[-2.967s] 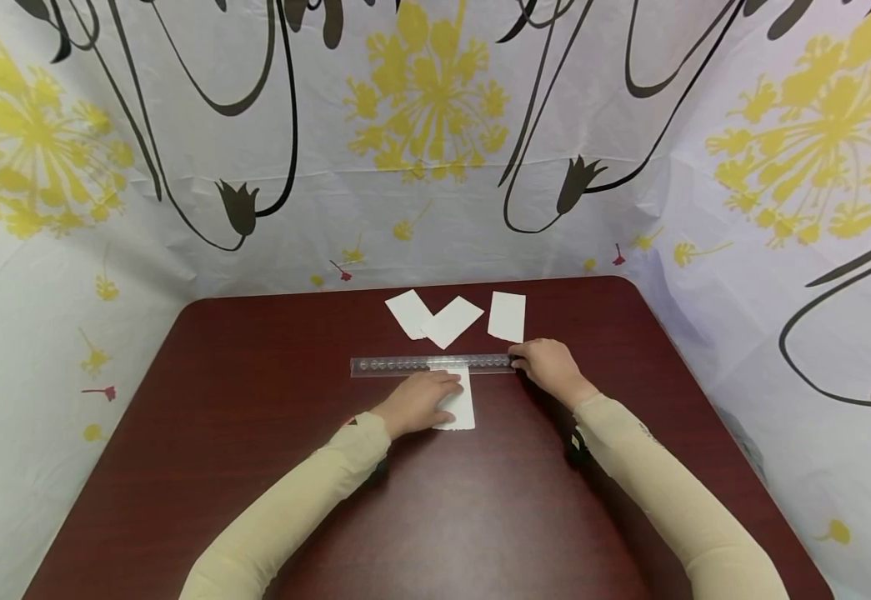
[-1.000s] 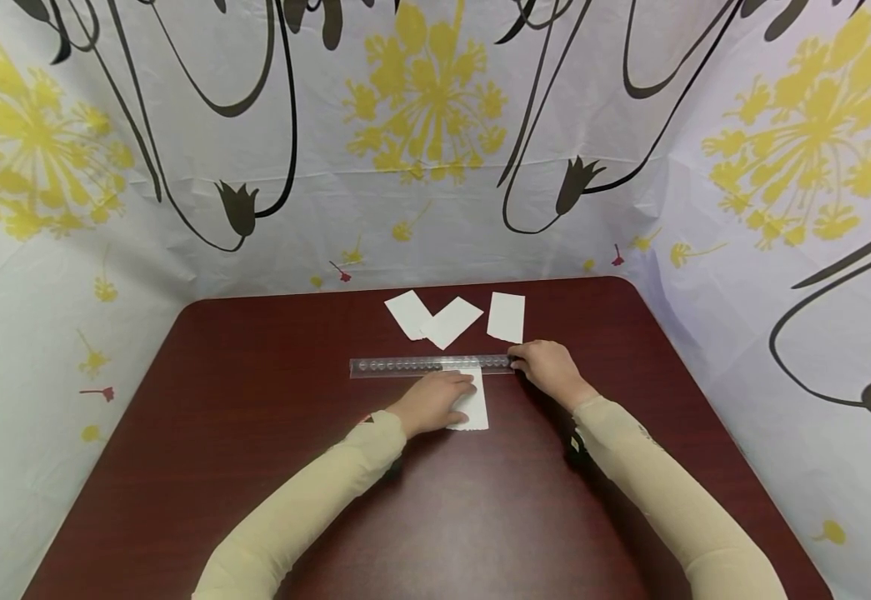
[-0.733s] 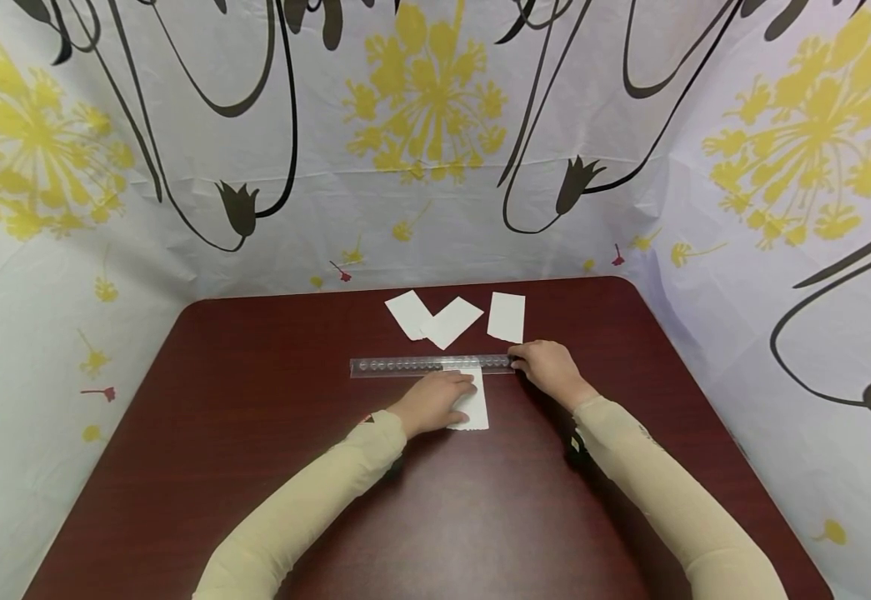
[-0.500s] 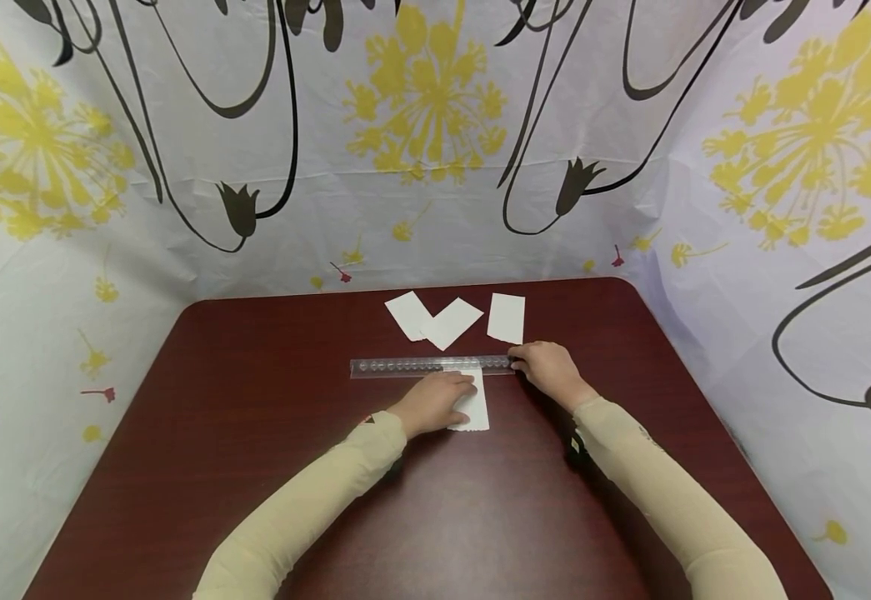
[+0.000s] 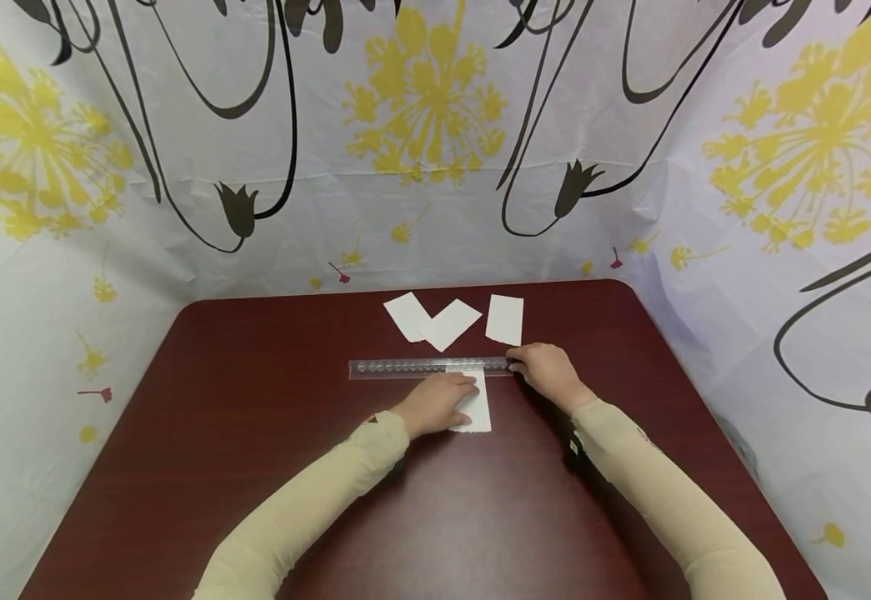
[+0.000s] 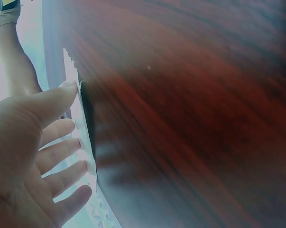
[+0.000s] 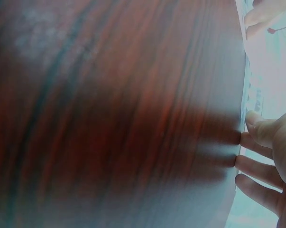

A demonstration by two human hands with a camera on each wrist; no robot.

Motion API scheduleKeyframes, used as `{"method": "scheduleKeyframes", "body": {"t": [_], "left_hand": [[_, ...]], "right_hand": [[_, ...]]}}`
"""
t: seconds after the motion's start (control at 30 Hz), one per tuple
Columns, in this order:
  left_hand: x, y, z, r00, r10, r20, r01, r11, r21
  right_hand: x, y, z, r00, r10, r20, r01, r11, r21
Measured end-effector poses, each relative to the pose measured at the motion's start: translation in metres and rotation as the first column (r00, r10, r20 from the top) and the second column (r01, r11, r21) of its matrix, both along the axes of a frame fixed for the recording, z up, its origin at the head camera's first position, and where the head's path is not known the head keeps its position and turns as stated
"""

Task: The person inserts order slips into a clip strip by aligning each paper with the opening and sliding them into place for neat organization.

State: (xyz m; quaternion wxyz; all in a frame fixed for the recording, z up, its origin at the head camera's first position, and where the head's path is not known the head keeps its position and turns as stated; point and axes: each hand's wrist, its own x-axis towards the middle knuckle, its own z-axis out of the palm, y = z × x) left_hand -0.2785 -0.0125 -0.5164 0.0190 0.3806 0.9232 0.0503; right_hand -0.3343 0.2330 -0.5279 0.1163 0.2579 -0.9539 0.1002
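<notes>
A clear plastic ruler (image 5: 405, 367) lies crosswise on the dark red table. Under its middle, or against it, sits the top of a white paper slip (image 5: 478, 410) with a ragged near edge. My left hand (image 5: 435, 403) rests on this slip, fingers extended and thumb towards the near edge; it hides the slip's left part. In the left wrist view its fingers (image 6: 62, 154) are spread and fairly straight over the paper. At the ruler's right end, my right hand (image 5: 548, 369) holds it between thumb and fingers. The right wrist view shows the thumb (image 7: 254, 118) on the ruler's edge.
Beyond the ruler lie three white paper slips: a left one (image 5: 407, 317), a middle one (image 5: 452, 325) overlapping it, and a right one (image 5: 505, 318) close to my right hand. The wooden table (image 5: 255, 433) meets a flower-printed cloth (image 5: 435, 225) at its far edge.
Since three seconds ago, my left hand and the slip under it have slid to the right along the ruler. The right hand and the ruler have stayed in place.
</notes>
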Motion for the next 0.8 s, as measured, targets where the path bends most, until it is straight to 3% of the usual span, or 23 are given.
{"method": "scheduleKeyframes", "body": {"t": [0.8], "left_hand": [[-0.0013,0.0092,-0.0046,1.0,0.007,-0.018,-0.007,1.0,-0.011]], "right_hand": [[0.0019,0.0006,-0.0006,1.0,0.0,-0.015,0.0,1.0,-0.012]]}}
